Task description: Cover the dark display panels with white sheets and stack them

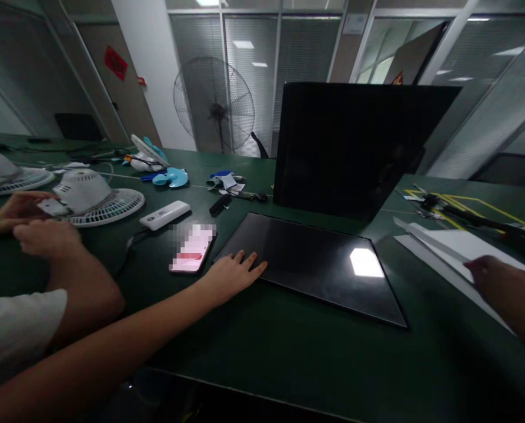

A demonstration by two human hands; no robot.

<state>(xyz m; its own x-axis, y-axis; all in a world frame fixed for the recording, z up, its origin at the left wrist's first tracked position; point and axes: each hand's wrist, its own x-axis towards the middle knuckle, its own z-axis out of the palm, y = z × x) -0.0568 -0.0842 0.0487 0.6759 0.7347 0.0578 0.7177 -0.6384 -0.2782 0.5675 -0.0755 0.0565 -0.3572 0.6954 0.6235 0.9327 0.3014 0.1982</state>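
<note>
A flat black screen panel [306, 258] lies on the green table in front of me, with a bright reflection at its right end. My left hand [236, 273] rests on its near left edge, fingers spread and holding nothing. At the right, my right hand [502, 288] pinches the edge of a white sheet [442, 242], which is lifted at a slant. Under and beside it lie more white sheets [478, 247]; their exact layering is hard to make out. Left of the panel is a phone [194, 249] with a lit, partly blurred screen.
A large black panel [350, 147] stands upright behind the flat one. At left, a co-worker's hands [46, 232] work at a white fan part [83, 191]. A white power bank [165, 215], blue fan blades [171, 177] and a yellow-marked area [478, 202] are on the table.
</note>
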